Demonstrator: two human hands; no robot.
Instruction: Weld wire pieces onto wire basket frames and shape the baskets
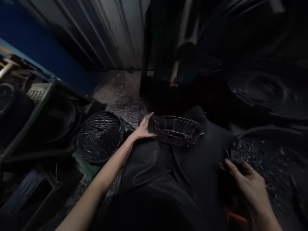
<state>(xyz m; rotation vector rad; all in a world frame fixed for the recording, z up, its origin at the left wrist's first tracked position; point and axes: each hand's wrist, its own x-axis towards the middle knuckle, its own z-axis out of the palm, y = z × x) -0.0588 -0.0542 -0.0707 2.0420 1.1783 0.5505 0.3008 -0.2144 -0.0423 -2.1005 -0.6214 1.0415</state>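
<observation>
A round, basket-like wire frame (pixel 179 126) lies tilted across my dark-clothed lap. My left hand (pixel 143 127) is at its left end, thumb and fingers spanning the edge; the exact contact is hard to make out. Off to the right, my right hand (pixel 251 181) has its thumb and fingers closed together beside a wide tub of small pieces. A thin curved bit of metal (pixel 226 153) sticks up from its fingertips. Darkness hides most of that hand's fingers.
Several small metal pieces fill the tub (pixel 267 163) at right. Left of my lap, a round black container (pixel 98 136) holds shiny wire parts. Wire rings (pixel 134 110) lie on the floor ahead. A green metal rack (pixel 31 117) stands at far left, dark machinery ahead right.
</observation>
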